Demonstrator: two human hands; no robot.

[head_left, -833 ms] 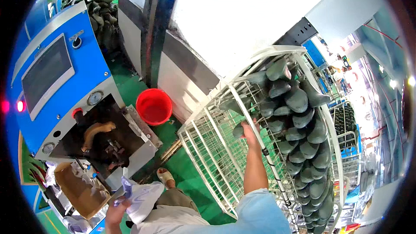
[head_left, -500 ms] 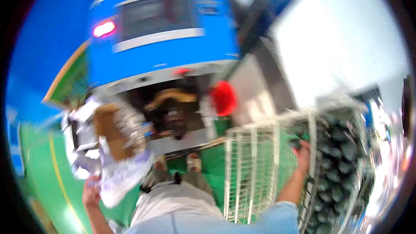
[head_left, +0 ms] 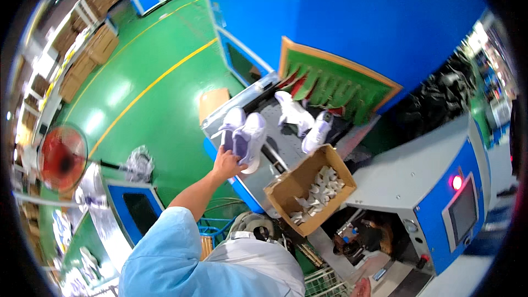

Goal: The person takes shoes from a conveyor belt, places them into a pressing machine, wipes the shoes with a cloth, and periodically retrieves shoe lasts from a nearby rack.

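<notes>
Markings on the machine's tilted screen [head_left: 461, 209] are too small to read. The machine [head_left: 410, 179] has smooth grey metal panels and a blue front with a glowing red lamp [head_left: 457, 182]. An open brown cardboard carton [head_left: 281, 188] holds crumpled white scraps [head_left: 324, 187]. A pair of white shoes [head_left: 254, 133], rounded at the toes and lilac inside, is at the left end of the grey bench [head_left: 271, 116]. The left hand [head_left: 224, 164] has its fingers pinching their heel ends; the right hand [head_left: 361, 287] is cut off, so its fingers' state cannot be told.
</notes>
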